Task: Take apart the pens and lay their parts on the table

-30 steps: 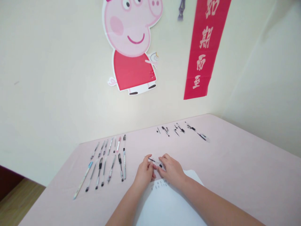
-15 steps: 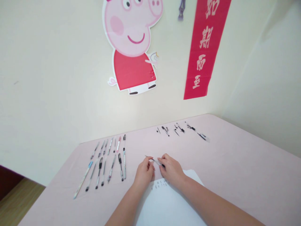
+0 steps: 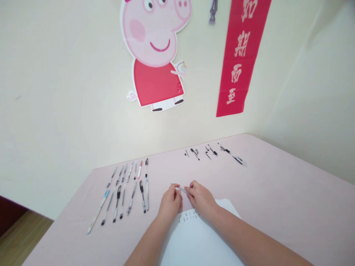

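Between my two hands is a slim pen [image 3: 182, 190] with a pale, see-through barrel, held just above the far edge of a white sheet of paper [image 3: 201, 242]. My left hand [image 3: 169, 201] pinches its left part, and a thin point sticks out past the fingers. The fingers of my right hand [image 3: 201, 197] are closed on the other end, which they hide. Small dark handwritten marks run along the top of the sheet, partly under my hands.
Several pens [image 3: 117, 203] lie in two rows on the pink table [image 3: 263, 214] at left. Small dark pen parts [image 3: 212, 150] are spread near the back right. A wall with a pig cutout [image 3: 159, 83] and a red banner [image 3: 238, 74] rises behind the table.
The pen's black end, seen earlier by my right hand, no longer shows. The dark piece between my hands now looks pale. My hands have hardly moved.
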A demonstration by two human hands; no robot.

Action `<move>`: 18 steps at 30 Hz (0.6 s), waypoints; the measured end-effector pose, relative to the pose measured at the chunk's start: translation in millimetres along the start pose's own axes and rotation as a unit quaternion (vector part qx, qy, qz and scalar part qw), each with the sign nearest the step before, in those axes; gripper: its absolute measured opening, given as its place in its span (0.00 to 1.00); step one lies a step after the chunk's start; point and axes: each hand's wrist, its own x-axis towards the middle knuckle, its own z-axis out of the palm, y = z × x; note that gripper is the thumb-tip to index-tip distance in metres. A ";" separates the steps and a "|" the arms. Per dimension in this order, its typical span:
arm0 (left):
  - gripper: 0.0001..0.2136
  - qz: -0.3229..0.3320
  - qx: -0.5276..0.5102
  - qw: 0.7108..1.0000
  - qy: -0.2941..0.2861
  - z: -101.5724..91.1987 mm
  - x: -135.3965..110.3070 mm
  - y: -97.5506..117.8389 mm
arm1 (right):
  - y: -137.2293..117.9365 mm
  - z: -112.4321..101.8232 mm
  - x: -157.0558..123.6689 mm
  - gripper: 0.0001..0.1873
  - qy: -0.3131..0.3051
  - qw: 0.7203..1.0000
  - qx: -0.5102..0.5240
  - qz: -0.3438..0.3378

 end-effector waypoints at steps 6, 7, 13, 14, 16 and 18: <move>0.10 -0.005 0.017 1.000 -0.006 -1.3 -0.6 3.3 | -1.3 -0.8 3.2 0.14 -0.007 1.000 -0.020 0.005; 0.10 -0.004 0.021 1.000 -0.006 -1.7 -0.9 4.5 | -0.4 -0.5 3.8 0.14 -0.006 1.000 -0.024 0.005; 0.09 0.000 0.017 1.000 -0.009 -2.2 -1.8 7.4 | 8.1 -1.8 8.9 0.14 -0.001 0.999 -0.046 0.004; 0.09 -0.002 0.014 1.000 -0.008 -1.8 -1.6 6.4 | 9.8 -3.0 10.0 0.15 -0.001 0.999 -0.049 0.005; 0.09 -0.004 0.011 1.000 -0.007 -0.9 -0.9 4.1 | 14.0 -6.0 12.1 0.15 0.001 0.999 -0.053 0.011; 0.09 -0.002 0.009 1.000 -0.007 -0.4 -0.3 2.4 | 19.5 -9.3 13.9 0.15 0.001 0.998 -0.057 0.023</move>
